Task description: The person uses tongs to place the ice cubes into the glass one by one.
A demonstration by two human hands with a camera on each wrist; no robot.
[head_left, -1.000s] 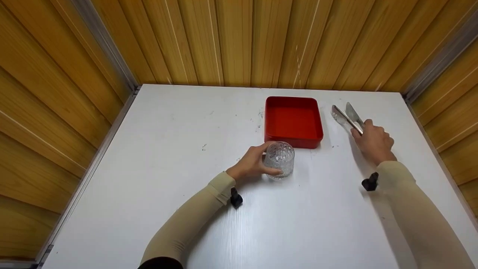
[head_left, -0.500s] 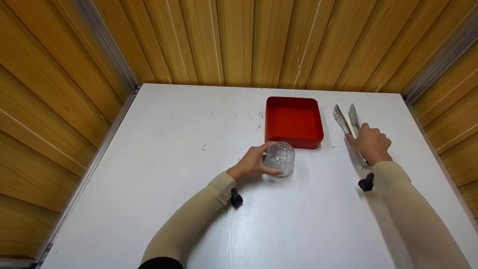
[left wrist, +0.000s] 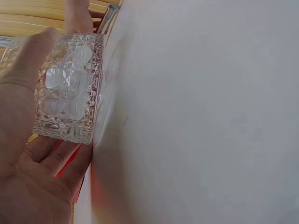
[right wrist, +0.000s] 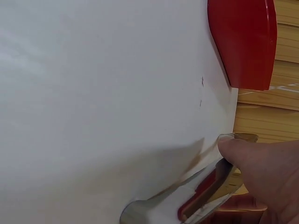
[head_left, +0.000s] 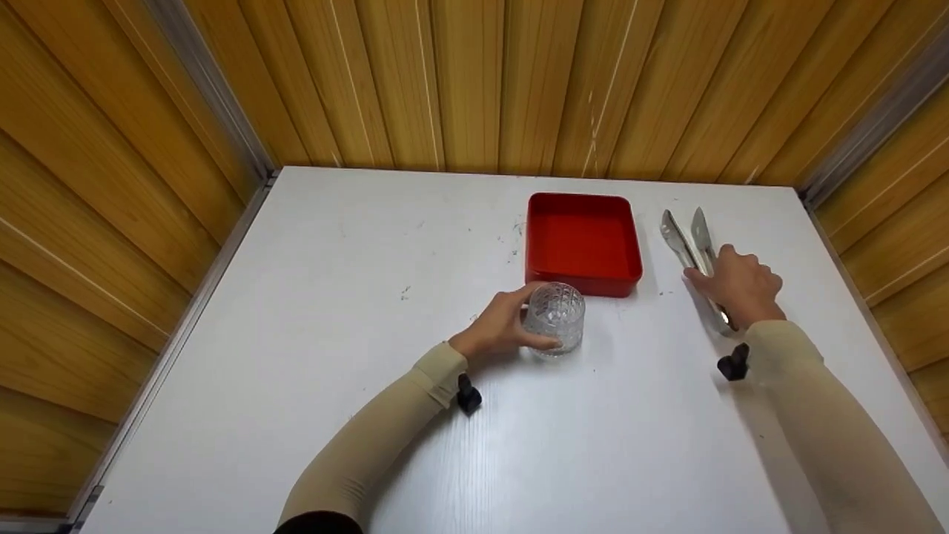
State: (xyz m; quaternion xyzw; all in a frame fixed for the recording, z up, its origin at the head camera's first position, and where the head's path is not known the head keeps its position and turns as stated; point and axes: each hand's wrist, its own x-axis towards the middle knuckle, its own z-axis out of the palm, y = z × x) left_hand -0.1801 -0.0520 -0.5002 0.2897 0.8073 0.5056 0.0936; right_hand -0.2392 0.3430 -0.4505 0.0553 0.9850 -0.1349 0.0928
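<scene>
My left hand (head_left: 498,324) grips a clear cut-glass tumbler (head_left: 557,319) by its side, thumb in front and fingers behind. In the left wrist view the tumbler (left wrist: 65,88) stands with its base at the white tabletop (left wrist: 201,112). Over on the right, my right hand (head_left: 741,284) holds metal tongs (head_left: 680,241) around the middle of their arms. Their two tips are spread and point toward the back wall, while the joined end shows below the hand. In the right wrist view the thumb presses along one arm of the tongs (right wrist: 205,186); the other fingers are partly hidden.
A square red box (head_left: 586,237), open at the top, stands just behind the tumbler and left of the tongs. Yellow wood-look panels (head_left: 460,81) rise behind the table and at both sides. Dark specks mark the tabletop.
My right hand has shifted the tongs so that their joined end now shows below the palm, and their tips point straighter back. The left hand and tumbler stay put.
</scene>
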